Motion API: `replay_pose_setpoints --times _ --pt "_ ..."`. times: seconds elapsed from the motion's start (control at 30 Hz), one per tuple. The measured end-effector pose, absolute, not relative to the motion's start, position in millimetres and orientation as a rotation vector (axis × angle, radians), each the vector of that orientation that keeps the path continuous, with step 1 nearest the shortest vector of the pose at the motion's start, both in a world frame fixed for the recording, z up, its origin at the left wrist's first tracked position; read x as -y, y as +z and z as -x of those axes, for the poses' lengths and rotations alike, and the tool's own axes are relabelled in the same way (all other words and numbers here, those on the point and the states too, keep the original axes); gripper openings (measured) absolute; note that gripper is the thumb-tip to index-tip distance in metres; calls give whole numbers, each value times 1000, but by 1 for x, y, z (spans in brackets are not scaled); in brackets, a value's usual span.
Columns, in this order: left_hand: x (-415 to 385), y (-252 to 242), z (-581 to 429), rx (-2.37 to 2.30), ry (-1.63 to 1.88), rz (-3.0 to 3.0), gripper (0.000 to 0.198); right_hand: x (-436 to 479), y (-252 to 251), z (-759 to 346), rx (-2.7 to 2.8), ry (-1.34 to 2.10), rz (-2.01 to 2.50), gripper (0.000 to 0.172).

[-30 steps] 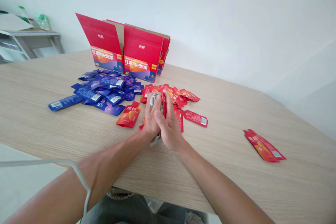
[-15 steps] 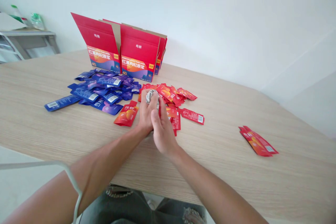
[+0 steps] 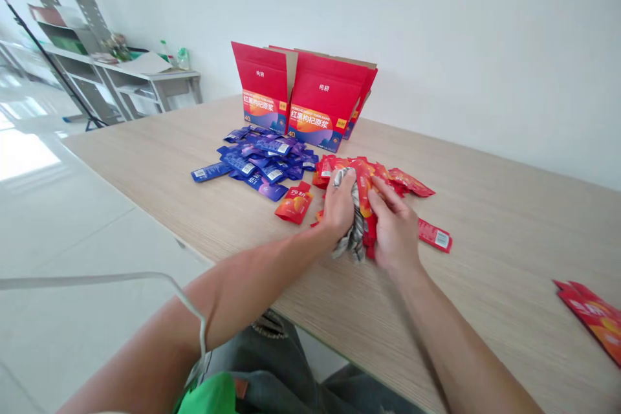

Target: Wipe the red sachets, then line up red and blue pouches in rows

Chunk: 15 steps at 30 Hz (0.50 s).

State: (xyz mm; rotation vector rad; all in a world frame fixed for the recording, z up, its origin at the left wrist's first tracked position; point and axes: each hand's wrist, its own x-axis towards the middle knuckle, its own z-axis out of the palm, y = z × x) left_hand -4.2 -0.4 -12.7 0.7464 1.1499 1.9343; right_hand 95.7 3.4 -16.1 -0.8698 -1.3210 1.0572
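My left hand (image 3: 338,202) is closed round a stack of red sachets (image 3: 359,217) held on edge, their silver backs showing. My right hand (image 3: 395,228) is pressed against the other side of the same stack, fingers lying along the red faces. Both hands rest on the wooden table (image 3: 204,194), just in front of a loose pile of red sachets (image 3: 398,178). A single red sachet (image 3: 294,203) lies left of my left hand. Another lone red sachet (image 3: 435,235) lies right of my right hand.
A pile of blue sachets (image 3: 262,162) spreads behind and left of the hands. Open red cartons (image 3: 305,100) stand at the back against the white wall. A small stack of red sachets (image 3: 594,318) lies at the far right. A shelf unit (image 3: 140,81) stands far left.
The camera has swung left, so everything sits further right in view. My hands have parted a little, and the stack between them shows more of its silver and red sides.
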Motion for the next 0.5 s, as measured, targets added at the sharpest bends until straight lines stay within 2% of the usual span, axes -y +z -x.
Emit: replay_pose_setpoints --times 0.07,0.17,0.5 --pt "6 -13 -4 -1102 1924 -736 19 -4 -23 -96 1471 789 962 49" --pt "10 -12 -6 -1123 1934 -809 16 -3 -25 -94 1659 545 897 59" --pt "-5 -20 25 -1326 2007 -812 24 50 -24 -72 2071 756 799 93"
